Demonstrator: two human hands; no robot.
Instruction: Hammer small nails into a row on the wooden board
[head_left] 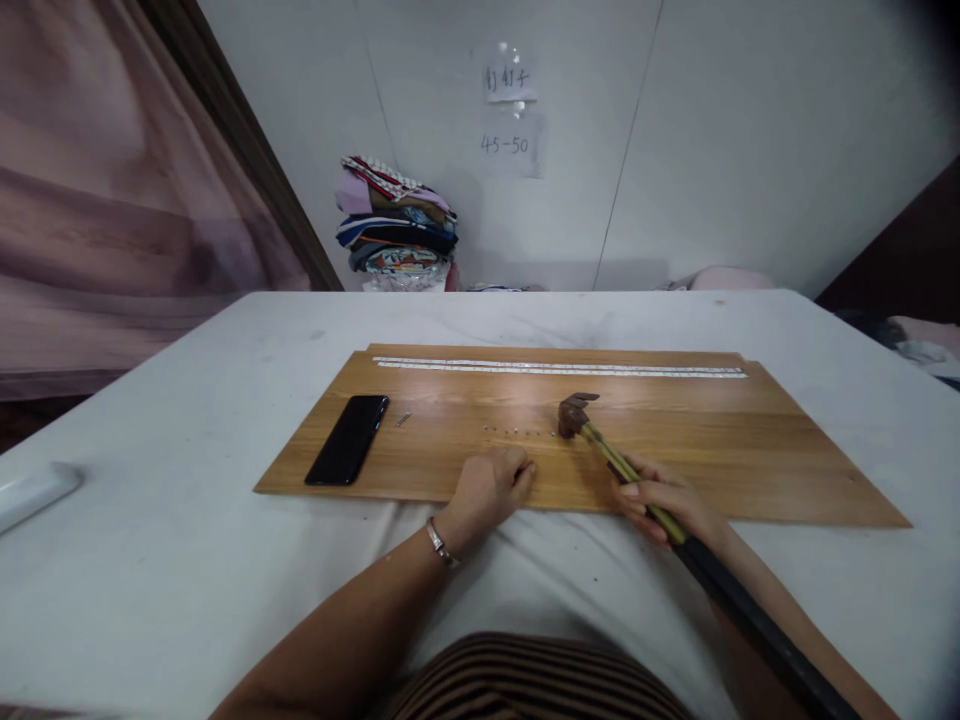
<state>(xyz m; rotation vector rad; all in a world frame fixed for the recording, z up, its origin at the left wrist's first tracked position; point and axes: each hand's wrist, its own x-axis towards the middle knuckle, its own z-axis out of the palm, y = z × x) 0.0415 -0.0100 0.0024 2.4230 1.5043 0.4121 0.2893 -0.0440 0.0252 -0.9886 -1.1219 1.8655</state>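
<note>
My right hand (664,500) grips a claw hammer (592,435) partway along its yellow and black handle. The rusty hammer head is over the wooden board (750,450), at the right end of a row of several small nail heads (515,431). Whether the head touches the board I cannot tell. My left hand (487,485), with a bracelet (441,543) at the wrist, rests closed on the board's near edge, just below the row. Its curled fingers hide whatever may be inside. A few loose nails (403,419) lie on the board to the left.
A black phone (347,440) lies on the board's left part. Two white measuring strips (559,369) run along its far side. The board lies on a white-covered table (187,400). A white object (37,492) is at far left; folded clothes (397,225) are stacked behind the table.
</note>
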